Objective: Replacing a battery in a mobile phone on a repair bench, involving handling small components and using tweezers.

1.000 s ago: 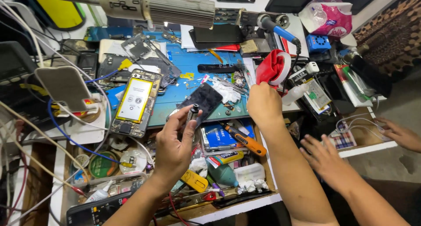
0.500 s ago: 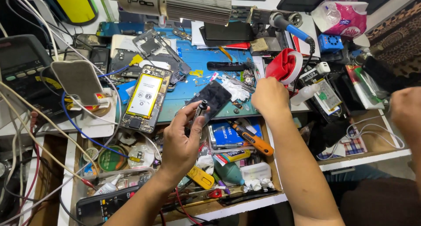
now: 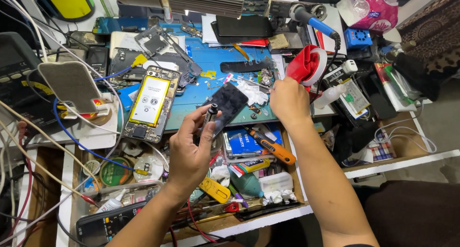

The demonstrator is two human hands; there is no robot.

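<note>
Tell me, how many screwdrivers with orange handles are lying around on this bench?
1 that I can make out: the orange-handled screwdriver lies in the open drawer, between the left hand and the right forearm. The clutter may hide others.

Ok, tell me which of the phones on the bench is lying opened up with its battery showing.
The phone left of the left hand, on the blue mat's edge: back off, yellow battery exposed. The other phones nearby show only dark, closed faces.

Glossy black glass panel [image 3: 229, 104], matt blue rubber mat [image 3: 213, 60]
</note>
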